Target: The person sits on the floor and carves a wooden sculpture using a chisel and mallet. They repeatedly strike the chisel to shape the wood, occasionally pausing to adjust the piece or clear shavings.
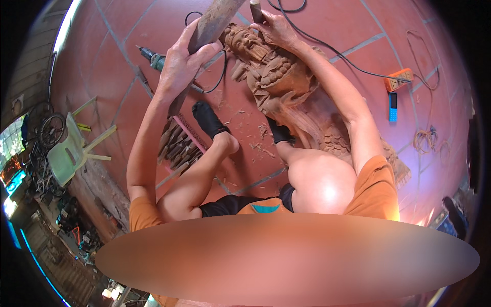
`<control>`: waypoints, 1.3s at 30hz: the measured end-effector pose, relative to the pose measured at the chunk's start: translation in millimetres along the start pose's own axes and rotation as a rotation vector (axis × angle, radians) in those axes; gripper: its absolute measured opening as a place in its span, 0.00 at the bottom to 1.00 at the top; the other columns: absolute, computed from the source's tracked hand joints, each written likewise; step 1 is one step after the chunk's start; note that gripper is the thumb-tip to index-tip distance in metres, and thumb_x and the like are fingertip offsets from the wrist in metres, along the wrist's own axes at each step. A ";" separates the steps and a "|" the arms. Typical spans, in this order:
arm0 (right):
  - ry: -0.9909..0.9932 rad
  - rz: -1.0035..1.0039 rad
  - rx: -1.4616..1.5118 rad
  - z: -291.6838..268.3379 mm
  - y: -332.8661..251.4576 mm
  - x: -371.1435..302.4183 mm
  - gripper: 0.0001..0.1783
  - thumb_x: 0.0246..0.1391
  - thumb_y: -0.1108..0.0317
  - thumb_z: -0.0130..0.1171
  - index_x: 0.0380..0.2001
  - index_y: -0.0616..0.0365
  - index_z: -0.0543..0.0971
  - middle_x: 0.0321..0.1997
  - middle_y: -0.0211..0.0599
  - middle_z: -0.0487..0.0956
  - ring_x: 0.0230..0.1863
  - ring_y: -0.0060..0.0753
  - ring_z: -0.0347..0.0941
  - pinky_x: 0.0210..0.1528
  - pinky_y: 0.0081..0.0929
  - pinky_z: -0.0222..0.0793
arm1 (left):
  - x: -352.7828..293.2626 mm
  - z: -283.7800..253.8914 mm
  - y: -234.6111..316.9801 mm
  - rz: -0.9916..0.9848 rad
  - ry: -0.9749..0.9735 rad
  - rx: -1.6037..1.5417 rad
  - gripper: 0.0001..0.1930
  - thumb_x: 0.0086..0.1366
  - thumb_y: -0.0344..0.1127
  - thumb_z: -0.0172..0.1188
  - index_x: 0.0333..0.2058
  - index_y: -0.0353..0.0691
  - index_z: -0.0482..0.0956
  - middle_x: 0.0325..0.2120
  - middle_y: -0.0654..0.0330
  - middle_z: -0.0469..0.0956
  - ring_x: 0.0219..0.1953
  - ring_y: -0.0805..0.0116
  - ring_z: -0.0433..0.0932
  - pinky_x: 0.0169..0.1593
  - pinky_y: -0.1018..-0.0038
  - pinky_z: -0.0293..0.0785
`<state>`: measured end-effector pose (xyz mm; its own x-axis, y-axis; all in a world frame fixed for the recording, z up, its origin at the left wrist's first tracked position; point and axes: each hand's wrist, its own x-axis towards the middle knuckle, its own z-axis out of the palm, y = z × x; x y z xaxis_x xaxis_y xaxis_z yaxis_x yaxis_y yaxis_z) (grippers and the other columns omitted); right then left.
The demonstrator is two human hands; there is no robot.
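Currently, a wooden club (212, 23) is gripped by the left hand (185, 64) and a tool handle (256, 11) by the nearer right hand (277, 31), at the head end of the carved figure (279, 77), which is laid on the floor (337, 20), its long axis slanting back past the right knee (327, 176).

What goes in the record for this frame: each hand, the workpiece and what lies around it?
left hand: grips a wooden mallet
right hand: grips a round-handled tool, tip hidden
workpiece: bearded-figure wood carving, lying on red tiles
left side: green power tool, wooden-handled tools
right side: orange power strip, blue keypad phone
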<state>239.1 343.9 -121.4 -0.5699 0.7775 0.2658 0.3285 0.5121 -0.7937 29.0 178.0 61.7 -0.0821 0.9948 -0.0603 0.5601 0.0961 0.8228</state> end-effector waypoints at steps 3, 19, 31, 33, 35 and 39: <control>0.026 -0.051 -0.014 0.2 -0.8 0.2 0.22 0.61 0.57 0.67 0.49 0.60 0.77 0.35 0.53 0.83 0.37 0.55 0.83 0.37 0.47 0.75 | -1.2 -2.9 9.2 0.028 0.017 -0.064 0.33 0.68 0.41 0.67 0.68 0.41 0.66 0.52 0.57 0.81 0.52 0.70 0.79 0.57 0.68 0.75; -0.035 -0.062 -0.001 5.2 3.8 -0.3 0.18 0.61 0.60 0.66 0.47 0.57 0.75 0.35 0.54 0.81 0.39 0.61 0.80 0.39 0.47 0.74 | -4.0 5.6 -4.5 0.166 0.080 0.128 0.32 0.68 0.36 0.66 0.68 0.42 0.66 0.38 0.62 0.80 0.37 0.77 0.75 0.42 0.77 0.75; 0.040 -0.029 -0.063 4.0 5.1 -3.2 0.17 0.60 0.62 0.68 0.46 0.60 0.77 0.32 0.50 0.82 0.34 0.55 0.81 0.35 0.40 0.74 | -4.4 4.2 -8.3 0.006 -0.028 0.136 0.32 0.68 0.35 0.65 0.68 0.41 0.66 0.36 0.66 0.77 0.33 0.78 0.73 0.38 0.78 0.73; 0.026 0.009 -0.002 3.3 2.9 -4.1 0.18 0.59 0.61 0.68 0.47 0.60 0.78 0.32 0.51 0.82 0.34 0.56 0.80 0.36 0.41 0.75 | -5.1 5.2 -3.0 0.006 -0.008 0.060 0.32 0.68 0.36 0.65 0.69 0.42 0.66 0.37 0.66 0.78 0.33 0.78 0.74 0.39 0.77 0.74; 0.037 -0.004 -0.014 2.1 1.4 -5.4 0.18 0.59 0.61 0.68 0.47 0.60 0.79 0.32 0.51 0.82 0.35 0.56 0.80 0.37 0.41 0.75 | -4.1 12.2 -0.3 0.062 0.024 0.015 0.33 0.68 0.36 0.66 0.69 0.41 0.66 0.39 0.64 0.80 0.36 0.76 0.76 0.42 0.76 0.75; 0.017 -0.097 -0.107 1.9 -0.2 -4.2 0.18 0.57 0.60 0.68 0.44 0.60 0.79 0.32 0.54 0.82 0.37 0.58 0.81 0.39 0.46 0.76 | -0.2 20.1 -3.2 0.078 -0.059 0.244 0.35 0.67 0.37 0.68 0.69 0.41 0.64 0.46 0.59 0.82 0.45 0.71 0.79 0.49 0.71 0.77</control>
<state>240.0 339.9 -123.4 -0.5902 0.7280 0.3488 0.3514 0.6207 -0.7009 43.8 178.2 47.7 0.0133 0.9991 -0.0401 0.7455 0.0168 0.6663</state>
